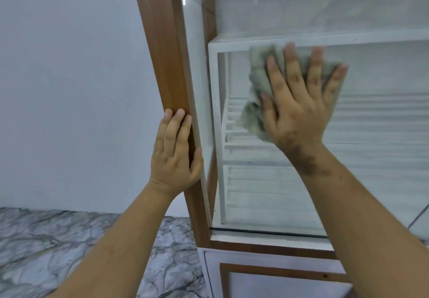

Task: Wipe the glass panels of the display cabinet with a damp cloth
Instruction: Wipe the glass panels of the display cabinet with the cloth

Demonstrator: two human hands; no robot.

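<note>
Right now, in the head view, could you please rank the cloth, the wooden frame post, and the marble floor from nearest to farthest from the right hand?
1. Cloth: pressed flat under the right hand against the glass panel.
2. Wooden frame post: to the left, gripped by the left hand.
3. Marble floor: far lower left, below everything.

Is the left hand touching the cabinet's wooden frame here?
Touching. The head view shows the left hand wrapped around the wooden frame, fingers flat on its face and thumb on the inner edge, no gap visible.
</note>
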